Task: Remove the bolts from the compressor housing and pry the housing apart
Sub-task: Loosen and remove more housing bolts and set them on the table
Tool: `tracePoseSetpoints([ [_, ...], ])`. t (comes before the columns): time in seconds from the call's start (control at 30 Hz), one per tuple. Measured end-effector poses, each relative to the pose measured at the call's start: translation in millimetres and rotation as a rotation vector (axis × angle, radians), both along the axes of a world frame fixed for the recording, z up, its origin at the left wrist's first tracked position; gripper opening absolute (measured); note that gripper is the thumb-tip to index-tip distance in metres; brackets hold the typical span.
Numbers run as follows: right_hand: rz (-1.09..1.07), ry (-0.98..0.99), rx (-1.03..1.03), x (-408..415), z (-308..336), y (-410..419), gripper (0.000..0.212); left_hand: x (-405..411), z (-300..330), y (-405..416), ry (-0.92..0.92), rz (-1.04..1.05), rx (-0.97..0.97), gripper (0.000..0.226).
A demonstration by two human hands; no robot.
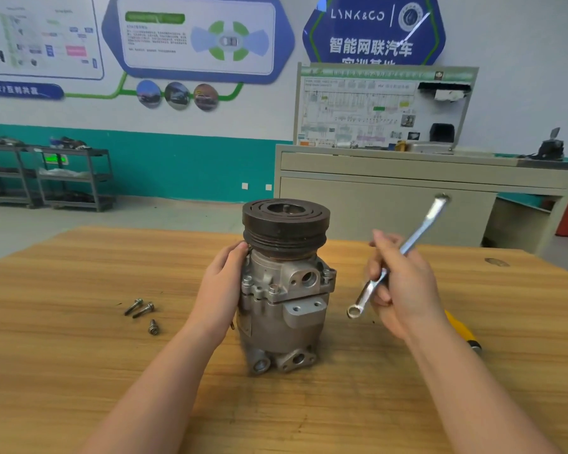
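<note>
Upright grey metal compressor [284, 299] at the wooden table's [79, 322] centre, steadied by the left hand [218, 286] – right hand [404, 286] grips a silver wrench [397, 257] – three removed bolts [143, 311] lie left, others remain, housing unsplit.

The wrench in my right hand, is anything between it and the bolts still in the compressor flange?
Nothing visible. The wrench hangs in open air right of the compressor; the flange bolts face it uncovered. The left hand rests on the far side.
</note>
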State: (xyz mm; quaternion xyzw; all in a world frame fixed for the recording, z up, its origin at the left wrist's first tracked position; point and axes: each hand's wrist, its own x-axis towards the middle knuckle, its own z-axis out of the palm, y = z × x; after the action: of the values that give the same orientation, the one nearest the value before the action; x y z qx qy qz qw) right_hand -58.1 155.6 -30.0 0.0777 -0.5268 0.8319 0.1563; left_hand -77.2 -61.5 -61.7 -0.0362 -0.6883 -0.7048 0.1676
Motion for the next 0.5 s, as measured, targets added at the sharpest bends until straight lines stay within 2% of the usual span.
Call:
tracePoseSetpoints([
  [0.1, 0.115, 0.08, 0.336, 6.2, -0.1, -1.2, 0.014, -0.2, 0.4, 0.5, -0.008, 0.001, 0.008, 0.025],
  [0.2, 0.145, 0.079, 0.551, 8.1, -6.0, -7.1, 0.033, -0.7, 1.0, 0.9, 0.003, -0.003, 0.009, 0.027],
  [0.27, 0.12, 0.068, 0.594, 6.7, -10.0, -10.4, 0.04, -0.2, 1.6, 1.3, 0.011, 0.002, 0.006, 0.027],
  [0.4, 0.14, 0.094, 0.552, 2.7, -11.4, -8.3, 0.024, 1.7, 2.6, 1.4, 0.01, -0.003, 0.005, 0.027],
  [0.5, 0.163, 0.085, 0.546, 1.0, -11.5, -4.7, 0.024, 2.6, 3.3, 1.3, 0.006, -0.006, 0.016, 0.032],
])
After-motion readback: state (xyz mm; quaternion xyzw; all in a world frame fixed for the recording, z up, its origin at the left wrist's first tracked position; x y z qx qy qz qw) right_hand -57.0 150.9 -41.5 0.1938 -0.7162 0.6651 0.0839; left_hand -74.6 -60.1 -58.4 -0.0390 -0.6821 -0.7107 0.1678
